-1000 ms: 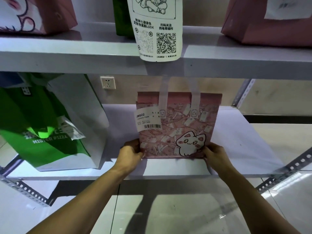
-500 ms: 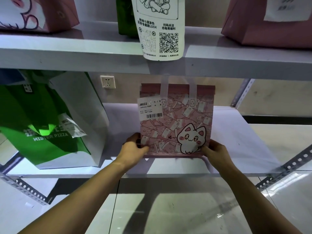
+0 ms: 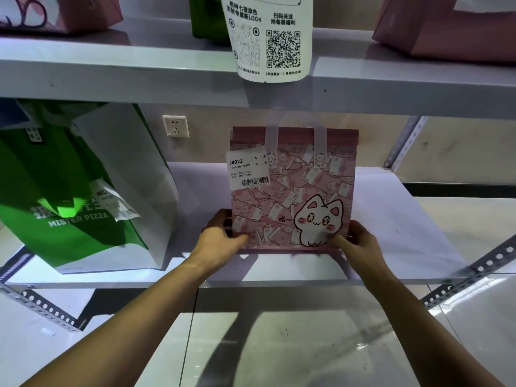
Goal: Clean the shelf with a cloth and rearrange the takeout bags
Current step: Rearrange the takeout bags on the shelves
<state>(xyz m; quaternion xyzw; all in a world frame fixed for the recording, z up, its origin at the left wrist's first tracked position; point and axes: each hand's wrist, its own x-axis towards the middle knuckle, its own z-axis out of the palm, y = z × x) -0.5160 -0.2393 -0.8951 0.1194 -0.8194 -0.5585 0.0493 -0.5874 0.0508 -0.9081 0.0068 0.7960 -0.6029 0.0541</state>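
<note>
A pink takeout bag (image 3: 307, 188) with a white cat print and a delivery label stands upright on the middle of the white shelf board (image 3: 405, 236). My left hand (image 3: 220, 238) grips its lower left corner, thumb on the front. At the lower right corner my right hand (image 3: 354, 244) holds the bag, thumb pressed on the cat print. No cloth is in view.
A green and white pizza bag (image 3: 78, 191) stands at the shelf's left end. The upper shelf (image 3: 111, 71) carries pink bags (image 3: 452, 26), a green bag (image 3: 206, 18) and a white QR-code bag (image 3: 268, 37) hanging over its edge. A wall socket (image 3: 176, 126) is behind. Perforated metal braces (image 3: 474, 272) flank the shelf.
Both hands have pushed the pink bag a little farther back on the shelf and set it more upright; the grip stays at its bottom corners.
</note>
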